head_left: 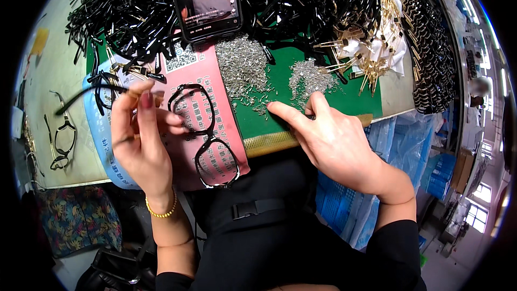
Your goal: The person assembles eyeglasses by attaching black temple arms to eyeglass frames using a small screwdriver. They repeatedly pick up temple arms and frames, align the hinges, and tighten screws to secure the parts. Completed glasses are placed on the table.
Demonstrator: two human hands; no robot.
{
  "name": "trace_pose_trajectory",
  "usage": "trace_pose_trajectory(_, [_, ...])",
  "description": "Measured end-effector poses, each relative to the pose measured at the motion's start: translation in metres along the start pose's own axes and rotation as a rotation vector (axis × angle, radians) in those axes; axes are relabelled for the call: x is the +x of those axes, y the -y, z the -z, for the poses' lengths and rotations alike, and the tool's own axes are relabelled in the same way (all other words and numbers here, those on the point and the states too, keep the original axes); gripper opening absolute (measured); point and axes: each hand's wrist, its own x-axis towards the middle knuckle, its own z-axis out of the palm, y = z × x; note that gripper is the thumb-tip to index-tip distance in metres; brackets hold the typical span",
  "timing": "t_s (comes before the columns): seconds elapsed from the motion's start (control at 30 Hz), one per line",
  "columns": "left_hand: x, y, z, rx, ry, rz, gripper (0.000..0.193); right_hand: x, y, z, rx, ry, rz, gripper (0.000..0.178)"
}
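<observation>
Person's left hand [142, 137] is holding a black glasses frame [209, 130]; its grip is closing around the frame near the hinge, thumb up, fingers bent. 1 black temple is sticking out past the hand to the left. The front, with its 2 rims, is hanging at a slant over a pink printed sheet [229, 129], lower rim near the person's dark clothing [258, 183]. A yellow beaded bracelet [161, 213] is circling the left wrist.

Right hand [336, 143] is reaching over a green mat [264, 124], back of hand up. 1 finger is stretching left, its tip apparently touching loose screws at the edge of a large silver screw heap [242, 67]; another finger is bending. Cannot tell if this grip is pinching a screw, underside hidden. A smaller screw heap [312, 78] is lying just beyond the right hand.

A phone [210, 32] is standing behind the large heap, screen lit. Black temples [124, 16] are piling up along the back; gold-coloured parts [371, 48] are lying on white wrapping at right. A blue printed sheet [110, 156] is showing beside the pink sheet. A 2nd glasses frame [65, 137] is resting on the pale table [81, 175] at far left.
</observation>
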Motion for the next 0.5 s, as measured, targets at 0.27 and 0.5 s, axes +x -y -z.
trace_pose_trajectory(0.27, [0.013, 0.004, -0.002, 0.064, 0.192, 0.180, 0.024, 0.003, 0.005, 0.001, -0.074, -0.001, 0.003, 0.074])
trace_pose_trajectory(0.5, [-0.015, -0.006, 0.003, 0.140, 0.425, 0.262, 0.019, 0.004, 0.011, 0.017, 0.186, 0.043, 0.153, 0.069])
